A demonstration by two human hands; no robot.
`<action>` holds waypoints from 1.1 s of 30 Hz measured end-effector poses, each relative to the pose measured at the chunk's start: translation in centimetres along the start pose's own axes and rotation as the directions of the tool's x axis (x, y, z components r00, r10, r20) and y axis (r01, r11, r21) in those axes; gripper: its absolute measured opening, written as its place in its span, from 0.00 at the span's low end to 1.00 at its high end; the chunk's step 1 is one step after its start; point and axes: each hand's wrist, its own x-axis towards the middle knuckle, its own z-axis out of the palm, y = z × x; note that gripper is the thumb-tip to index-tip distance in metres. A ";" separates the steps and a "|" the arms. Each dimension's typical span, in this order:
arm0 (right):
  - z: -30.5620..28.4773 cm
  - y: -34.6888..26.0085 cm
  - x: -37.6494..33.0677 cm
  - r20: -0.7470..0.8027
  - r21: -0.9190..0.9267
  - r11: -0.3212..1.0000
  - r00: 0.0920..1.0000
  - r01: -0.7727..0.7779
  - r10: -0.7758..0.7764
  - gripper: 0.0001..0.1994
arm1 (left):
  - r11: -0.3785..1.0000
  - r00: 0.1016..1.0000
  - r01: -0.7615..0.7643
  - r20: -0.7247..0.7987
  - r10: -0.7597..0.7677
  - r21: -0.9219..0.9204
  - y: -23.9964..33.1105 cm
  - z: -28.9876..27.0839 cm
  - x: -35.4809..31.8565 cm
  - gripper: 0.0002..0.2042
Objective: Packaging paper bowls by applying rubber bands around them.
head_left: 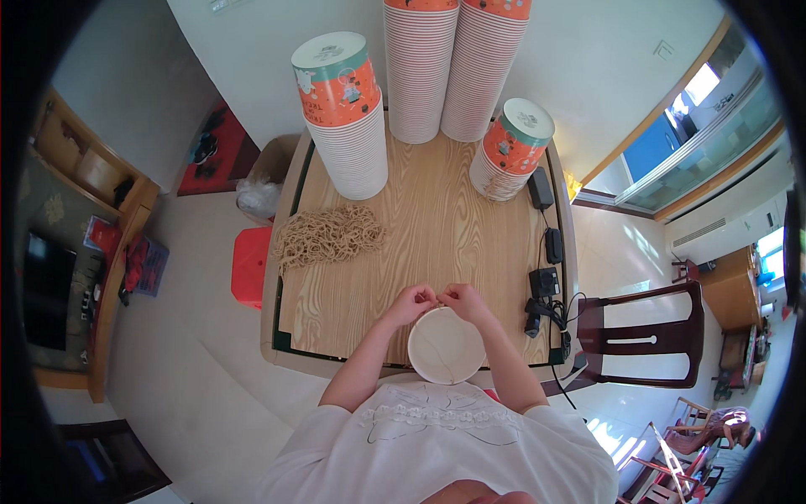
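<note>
A white paper bucket [445,346] stands at the table's near edge, against my body, its open mouth facing up. A thin tan cord [443,359] crosses the mouth toward the near rim. At the far rim, my left hand [413,304] and my right hand [464,302] come together, fingertips closed in a pinch. A bit of tan cord shows between them; the fingers hide how it meets the rim. To the left lies a tangled heap of the same tan cords [332,237].
Tall stacks of upside-down orange and green buckets [344,118] stand at the back, with a shorter stack [512,151] at the right. Black adapters and cables [544,284] lie along the right edge. A dark wooden chair [646,334] and a red stool [250,267] flank the table.
</note>
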 end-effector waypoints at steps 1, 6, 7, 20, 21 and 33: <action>0.1 0.2 0.2 -0.002 0.007 1.000 1.000 -0.012 0.012 0.08 | 1.000 0.999 -0.026 0.020 0.026 -0.005 -0.3 -0.1 0.1 0.03; 0.1 0.7 1.1 0.038 0.047 0.996 0.996 -0.078 0.076 0.11 | 0.974 0.992 -0.120 -0.019 0.126 0.191 -1.1 -0.2 0.3 0.02; 0.1 0.4 1.1 0.026 0.031 0.996 0.997 -0.078 0.077 0.11 | 0.953 0.983 -0.161 -0.041 0.177 0.255 -1.2 -0.2 0.4 0.04; -0.4 -1.2 0.3 0.015 -0.007 1.000 1.000 -0.016 0.016 0.09 | 0.945 0.999 -0.032 0.047 0.018 0.326 0.8 0.2 -0.1 0.02; -0.4 -1.1 0.3 0.011 -0.001 1.000 1.000 -0.013 0.013 0.09 | 0.967 0.998 -0.012 0.055 -0.003 0.253 0.9 0.2 -0.2 0.02; 0.2 -0.9 0.2 0.011 -0.046 0.999 1.000 -0.013 0.014 0.09 | 0.985 0.991 0.136 0.011 -0.136 -0.110 -0.1 -0.3 -0.8 0.04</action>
